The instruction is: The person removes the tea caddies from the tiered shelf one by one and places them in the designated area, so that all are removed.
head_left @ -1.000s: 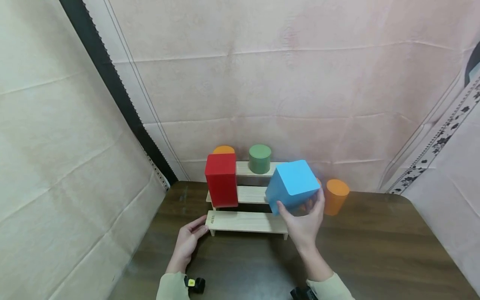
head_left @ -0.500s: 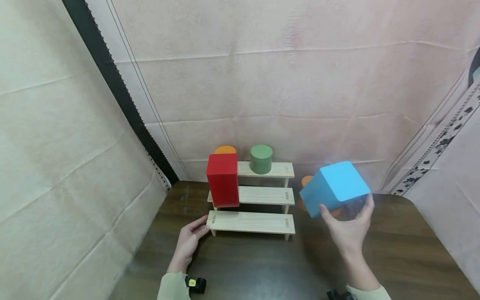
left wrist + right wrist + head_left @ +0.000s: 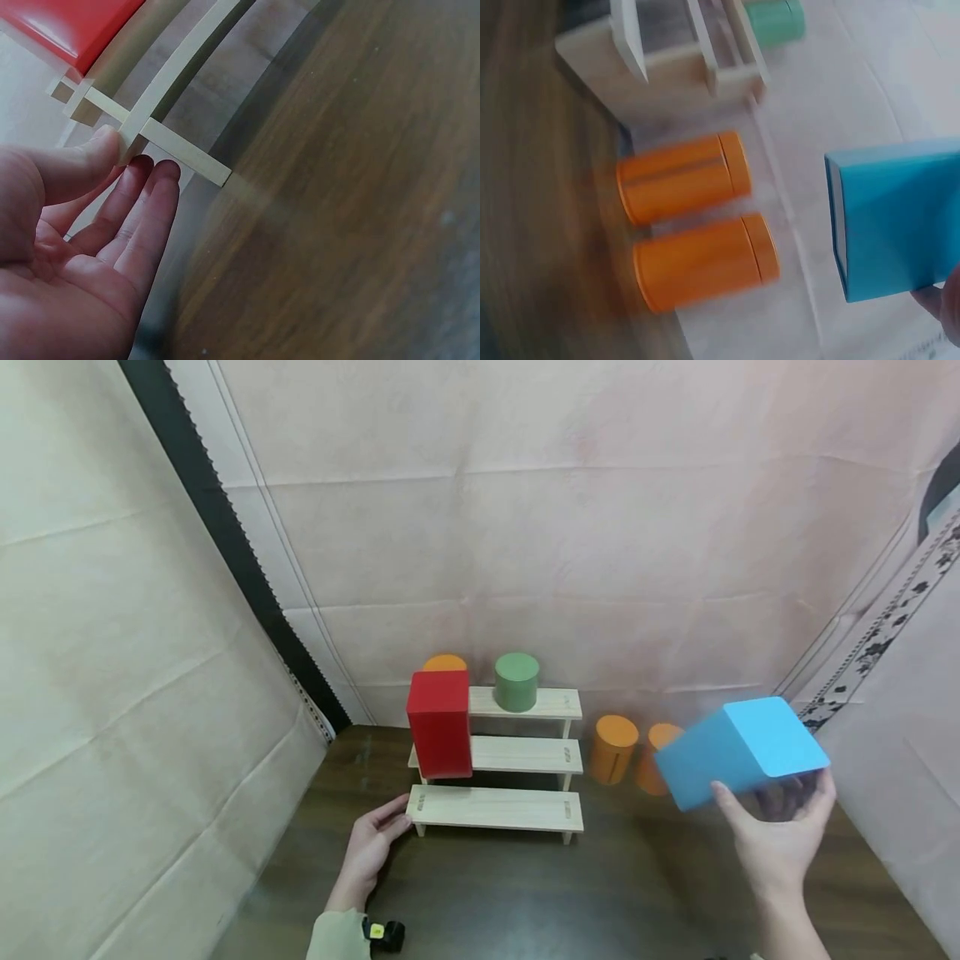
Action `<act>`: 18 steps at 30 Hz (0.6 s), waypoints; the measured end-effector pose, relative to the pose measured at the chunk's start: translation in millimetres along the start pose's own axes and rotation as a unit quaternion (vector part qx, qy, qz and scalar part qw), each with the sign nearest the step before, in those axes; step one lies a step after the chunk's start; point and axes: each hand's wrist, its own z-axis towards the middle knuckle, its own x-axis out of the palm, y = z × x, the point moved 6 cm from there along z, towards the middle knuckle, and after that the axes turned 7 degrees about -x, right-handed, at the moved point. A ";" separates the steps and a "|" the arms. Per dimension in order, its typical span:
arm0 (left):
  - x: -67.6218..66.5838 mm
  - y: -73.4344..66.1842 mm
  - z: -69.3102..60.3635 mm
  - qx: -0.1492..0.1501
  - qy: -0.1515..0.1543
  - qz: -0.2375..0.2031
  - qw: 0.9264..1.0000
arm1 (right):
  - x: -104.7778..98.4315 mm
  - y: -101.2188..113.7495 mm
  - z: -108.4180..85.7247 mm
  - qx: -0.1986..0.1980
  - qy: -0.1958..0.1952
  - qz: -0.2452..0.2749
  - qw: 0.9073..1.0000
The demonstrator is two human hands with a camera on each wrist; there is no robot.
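A three-tier wooden step shelf (image 3: pixel 495 808) stands on the table. At the left end of its lowest board, my left hand (image 3: pixel 367 843) pinches the wood, thumb and fingertips showing on it in the left wrist view. A red box (image 3: pixel 440 727) stands on the shelf's left side. Behind it shows the top of an orange canister (image 3: pixel 445 662). On the top tier stands a green canister (image 3: pixel 517 682). My right hand (image 3: pixel 780 839) holds a blue box (image 3: pixel 738 752), tilted above the table at the right. Part of that hand is hidden behind the box.
Two orange canisters, one nearer the shelf (image 3: pixel 613 750) and one beside it (image 3: pixel 656 760), stand upright on the dark wood table (image 3: pixel 480 893). Pale cloth walls (image 3: pixel 562 543) close off the back and both sides.
My right hand has carried the blue box rightward, away from the shelf and past the orange canisters, which now show. The left hand stays at the shelf's end.
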 end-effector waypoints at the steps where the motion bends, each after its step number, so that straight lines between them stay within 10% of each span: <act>1: 0.2 -0.2 -0.3 0.000 0.001 0.001 1.000 | -5.9 0.6 3.8 -0.002 -0.009 0.010 1.000; 18: 0.4 0.0 0.5 0.001 0.004 -0.004 1.000 | -60.8 -41.8 28.6 0.082 -0.087 -0.025 0.992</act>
